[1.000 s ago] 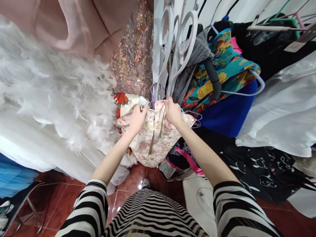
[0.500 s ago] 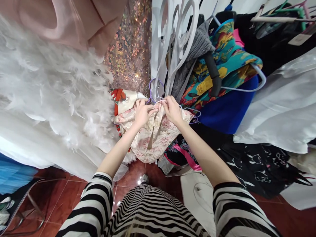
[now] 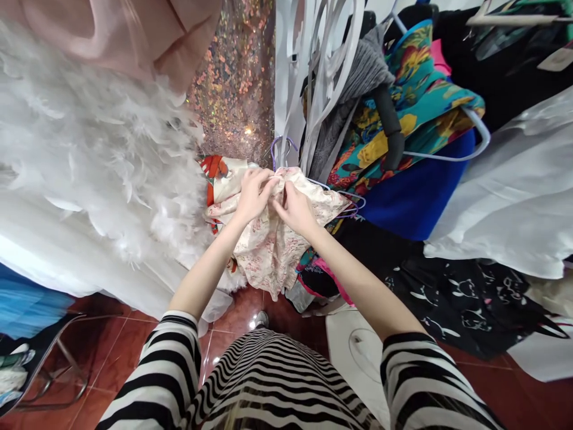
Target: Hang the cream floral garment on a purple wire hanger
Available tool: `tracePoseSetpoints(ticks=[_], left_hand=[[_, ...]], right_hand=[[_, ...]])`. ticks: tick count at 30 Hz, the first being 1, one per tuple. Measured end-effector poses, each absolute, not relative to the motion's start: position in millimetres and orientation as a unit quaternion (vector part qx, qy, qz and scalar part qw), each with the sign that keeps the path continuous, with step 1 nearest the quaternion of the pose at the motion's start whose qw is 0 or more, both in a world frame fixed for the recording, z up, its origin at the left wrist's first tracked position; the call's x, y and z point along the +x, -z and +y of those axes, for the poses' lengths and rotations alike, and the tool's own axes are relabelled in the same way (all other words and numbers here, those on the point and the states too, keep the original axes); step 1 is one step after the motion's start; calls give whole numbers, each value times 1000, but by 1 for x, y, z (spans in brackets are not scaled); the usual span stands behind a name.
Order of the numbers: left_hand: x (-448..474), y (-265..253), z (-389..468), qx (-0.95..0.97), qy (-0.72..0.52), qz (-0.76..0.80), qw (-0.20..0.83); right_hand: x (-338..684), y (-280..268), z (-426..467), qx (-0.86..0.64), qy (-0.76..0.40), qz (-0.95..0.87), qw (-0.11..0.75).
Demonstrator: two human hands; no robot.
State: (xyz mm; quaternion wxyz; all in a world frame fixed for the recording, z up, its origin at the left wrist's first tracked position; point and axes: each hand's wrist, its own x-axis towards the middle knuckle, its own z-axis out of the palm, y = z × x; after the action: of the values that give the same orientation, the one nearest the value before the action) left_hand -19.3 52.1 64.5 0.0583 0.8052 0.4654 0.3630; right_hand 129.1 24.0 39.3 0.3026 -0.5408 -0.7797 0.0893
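A cream blouse [image 3: 268, 257] with a small pink floral print hangs in front of me on a hanger with a purple hook [image 3: 285, 143]. My left hand [image 3: 253, 194] is closed on the left side of its neckline, fingers bent over the cloth. Close beside it, my right hand [image 3: 296, 209] pinches the front edge just below the neck. The two front edges meet between my hands, and my fingers hide what lies under them. A cream and red patterned garment [image 3: 217, 173] shows behind the left shoulder.
A white feathered dress [image 3: 111, 155] fills the left side, near a sequined cloth [image 3: 237, 77]. White looped hangers [image 3: 322, 77] stand behind. To the right hang a teal floral garment [image 3: 416, 101], a blue one [image 3: 412, 203] and white fabric [image 3: 505, 209]. A metal-framed chair [image 3: 67, 358] is lower left.
My right hand has moved left and down from the neckline onto the front edge, nearer my left hand. The gap in the blouse's front has closed up.
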Motion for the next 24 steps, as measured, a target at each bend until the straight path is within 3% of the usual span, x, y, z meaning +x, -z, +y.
tracePoseSetpoints(ticks=[4,11,17,24], left_hand=[[-20,-60,45,783,-387,486,19],[-24,-6,14,747,-445,483,-109],[-12,28,-9,842,-314,430,-92],[-12,22,-29,830,-78,550,-49]], right_hand=[[126,-45,29,-542,-110,-777,302],[135,-39,40,-459,-144,-773,412],[134,-49,37,-463,-123,-771,419],[135,-57,28,-509,-97,-772,368]])
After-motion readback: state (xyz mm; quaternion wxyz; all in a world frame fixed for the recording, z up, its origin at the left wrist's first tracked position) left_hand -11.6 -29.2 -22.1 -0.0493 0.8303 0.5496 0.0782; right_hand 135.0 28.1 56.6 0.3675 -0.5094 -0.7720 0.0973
